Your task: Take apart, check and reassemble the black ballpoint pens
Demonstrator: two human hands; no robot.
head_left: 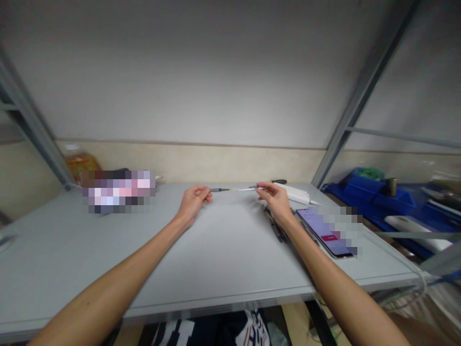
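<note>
My left hand (196, 201) is closed, pinching a slim grey-and-dark pen-like stick (218, 190) by its left end. A thin, lighter tip points right from it. My right hand (275, 197) is also closed, its fingertips on a thin pale stick (248, 189) that points left. The two sticks are roughly in line above the table, a small gap seeming to separate their ends; blur hides their exact kind. Below my right wrist several dark slender items (274, 225) lie on the table, partly covered by the forearm.
A white power strip (295, 193) and a dark-handled tool (279, 181) lie behind my right hand. A lit phone (320, 233) is right of my forearm. Blue bins (378, 192) stand beyond the right-hand frame post. A bottle (81, 161) stands at the back left of the grey table (209, 264).
</note>
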